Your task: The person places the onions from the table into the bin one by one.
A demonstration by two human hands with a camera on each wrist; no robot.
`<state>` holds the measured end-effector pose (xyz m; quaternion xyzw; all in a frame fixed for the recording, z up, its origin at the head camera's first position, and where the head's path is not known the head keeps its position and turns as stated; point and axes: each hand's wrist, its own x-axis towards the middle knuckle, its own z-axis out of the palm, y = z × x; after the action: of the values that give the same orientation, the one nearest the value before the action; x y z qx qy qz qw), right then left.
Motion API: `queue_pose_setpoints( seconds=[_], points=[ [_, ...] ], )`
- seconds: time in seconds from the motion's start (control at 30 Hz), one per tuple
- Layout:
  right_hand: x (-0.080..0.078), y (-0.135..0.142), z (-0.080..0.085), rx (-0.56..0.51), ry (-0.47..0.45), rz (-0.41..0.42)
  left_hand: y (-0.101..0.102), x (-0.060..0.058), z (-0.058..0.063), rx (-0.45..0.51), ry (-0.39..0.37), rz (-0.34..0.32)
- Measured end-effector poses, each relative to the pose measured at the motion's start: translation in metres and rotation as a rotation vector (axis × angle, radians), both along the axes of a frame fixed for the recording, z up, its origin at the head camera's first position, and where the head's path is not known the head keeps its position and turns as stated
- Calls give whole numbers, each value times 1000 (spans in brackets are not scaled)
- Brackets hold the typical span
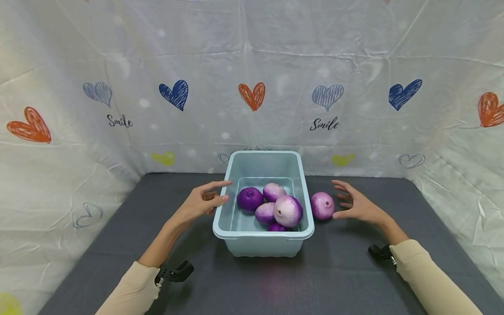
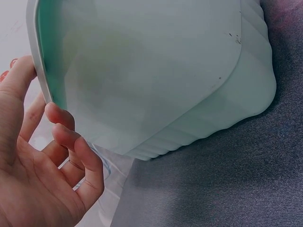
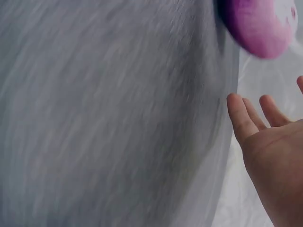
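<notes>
A pale blue plastic bin (image 1: 260,246) stands in the middle of the table, with several purple onions inside, among them a dark one (image 1: 250,200) and a larger pale-topped one (image 1: 287,211). My left hand (image 1: 198,201) is at the bin's left rim, its index finger stretched over the edge and its thumb touching alongside; the lower fingers bend loosely outside the wall (image 2: 142,85). Just right of the bin, one purple onion (image 1: 323,205) sits on the table. Beside it my right hand (image 1: 358,205) has its fingers spread, holding nothing; this onion (image 3: 262,28) appears beyond the fingertips in the right wrist view.
A dark grey cloth (image 1: 267,284) covers the table. Behind and at both sides hangs a white curtain (image 1: 212,57) printed with hearts. A black strap device (image 1: 175,272) is on the left wrist, another (image 1: 381,252) on the right.
</notes>
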<state>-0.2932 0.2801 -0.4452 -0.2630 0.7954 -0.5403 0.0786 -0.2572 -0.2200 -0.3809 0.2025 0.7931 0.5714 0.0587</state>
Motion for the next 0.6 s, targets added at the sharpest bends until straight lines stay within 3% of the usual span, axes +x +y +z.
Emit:
queue_pose_setpoints(
  seconds=[0.23, 0.6],
  points=[
    [-5, -17, 0, -8, 49, 30, 0, 1, 2, -6, -14, 3],
    [-9, -28, -3, 91, 146, 15, -1, 1, 1, -16, -11, 8]
  ],
)
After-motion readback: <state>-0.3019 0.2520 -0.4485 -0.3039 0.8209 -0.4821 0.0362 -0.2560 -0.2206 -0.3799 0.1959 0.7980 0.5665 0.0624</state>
